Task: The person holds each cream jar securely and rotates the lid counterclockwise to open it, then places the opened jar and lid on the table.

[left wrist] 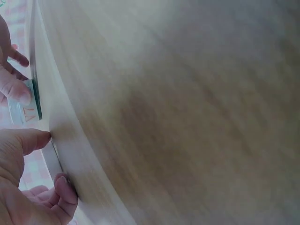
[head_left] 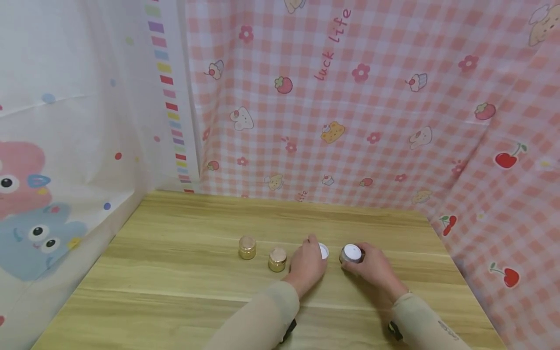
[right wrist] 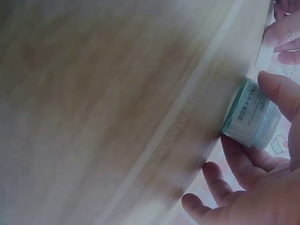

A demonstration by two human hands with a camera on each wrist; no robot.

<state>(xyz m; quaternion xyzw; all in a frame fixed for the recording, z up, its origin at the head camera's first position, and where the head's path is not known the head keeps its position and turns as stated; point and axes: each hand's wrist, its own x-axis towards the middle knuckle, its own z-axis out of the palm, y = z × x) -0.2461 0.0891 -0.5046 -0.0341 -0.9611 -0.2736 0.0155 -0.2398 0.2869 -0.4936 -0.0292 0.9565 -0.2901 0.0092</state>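
Note:
A small clear glass jar [head_left: 352, 253] with a white top stands on the wooden table [head_left: 197, 277]. My right hand [head_left: 374, 266] grips it, thumb on one side and fingers on the other. Printed lettering runs down the side of the jar [right wrist: 253, 115] in the right wrist view. To its left, my left hand [head_left: 307, 265] pinches a low, round white lid [head_left: 323, 251] at the tabletop, covering part of it. Only the thin edge of that lid [left wrist: 52, 159] shows between thumb and fingers in the left wrist view.
Two small gold jars stand left of my left hand, one nearer [head_left: 277, 260] and one farther left [head_left: 247, 248]. Behind the table hangs a pink checked cloth [head_left: 306, 121]. A white printed cloth [head_left: 87, 146] hangs at the left side.

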